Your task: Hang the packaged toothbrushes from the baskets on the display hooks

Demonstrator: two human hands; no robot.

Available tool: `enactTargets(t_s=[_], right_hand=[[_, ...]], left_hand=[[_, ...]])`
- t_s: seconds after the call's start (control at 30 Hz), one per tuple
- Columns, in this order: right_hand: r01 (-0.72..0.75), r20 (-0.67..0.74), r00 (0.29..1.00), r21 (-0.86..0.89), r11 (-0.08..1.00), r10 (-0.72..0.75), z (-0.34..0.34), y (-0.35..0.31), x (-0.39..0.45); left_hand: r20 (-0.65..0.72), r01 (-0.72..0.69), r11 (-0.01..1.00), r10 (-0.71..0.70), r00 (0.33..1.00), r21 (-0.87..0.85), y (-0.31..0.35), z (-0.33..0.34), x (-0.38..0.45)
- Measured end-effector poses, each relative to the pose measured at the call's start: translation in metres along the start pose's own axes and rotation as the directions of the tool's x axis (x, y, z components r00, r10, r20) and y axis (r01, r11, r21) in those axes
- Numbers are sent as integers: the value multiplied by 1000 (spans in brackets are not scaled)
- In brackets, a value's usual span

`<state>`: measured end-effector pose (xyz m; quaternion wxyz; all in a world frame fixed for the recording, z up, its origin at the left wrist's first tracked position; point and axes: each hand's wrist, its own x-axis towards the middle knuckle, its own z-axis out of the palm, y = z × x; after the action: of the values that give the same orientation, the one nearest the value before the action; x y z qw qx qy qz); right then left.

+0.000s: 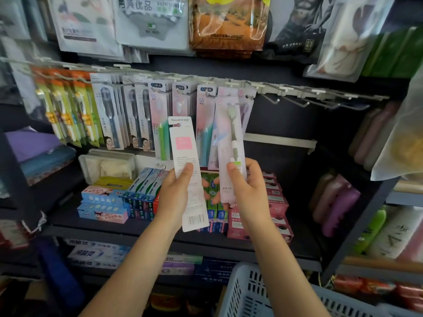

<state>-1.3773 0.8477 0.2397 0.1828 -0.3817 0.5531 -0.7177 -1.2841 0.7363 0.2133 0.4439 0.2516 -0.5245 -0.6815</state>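
I have my left hand [177,191] gripping a white toothbrush pack [188,172], back side facing me, while my right hand [246,191] grips a pink toothbrush pack [229,143] raised near the hooks [274,100]. The basket [249,291] sits below the shelf's front edge.

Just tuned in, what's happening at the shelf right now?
A person is stocking toothbrushes. The left hand holds a white pack with its back facing the camera; the right hand holds a pink pack near the hanging row. Empty hooks lie to the right, and a basket sits below.
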Motion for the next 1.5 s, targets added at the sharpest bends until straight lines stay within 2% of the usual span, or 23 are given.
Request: enactTargets(t_s=[0.2, 0.37, 0.57, 0.8, 1.17, 1.5], right_hand=[[-15, -41, 999, -33, 999, 13, 7, 3, 7], [4, -11, 1000, 69, 998, -3, 10, -5, -6], [14, -66, 998, 20, 1000, -13, 17, -11, 12], [-49, -107, 993, 46, 998, 53, 26, -23, 32], [-262, -221, 943, -41, 964, 247, 18, 50, 20], [-372, -241, 905, -49, 927, 350, 22, 94, 92]], left_hand=[[-10, -33, 999, 33, 999, -4, 8, -3, -4], [-15, -30, 999, 29, 999, -36, 9, -5, -7], [-13, -21, 997, 20, 1000, -69, 8, -5, -3], [-2, -25, 996, 25, 1000, -83, 17, 0, 0], [-25, 26, 999, -27, 999, -38, -2, -11, 13], [-1, 80, 993, -80, 997, 90, -5, -24, 31]])
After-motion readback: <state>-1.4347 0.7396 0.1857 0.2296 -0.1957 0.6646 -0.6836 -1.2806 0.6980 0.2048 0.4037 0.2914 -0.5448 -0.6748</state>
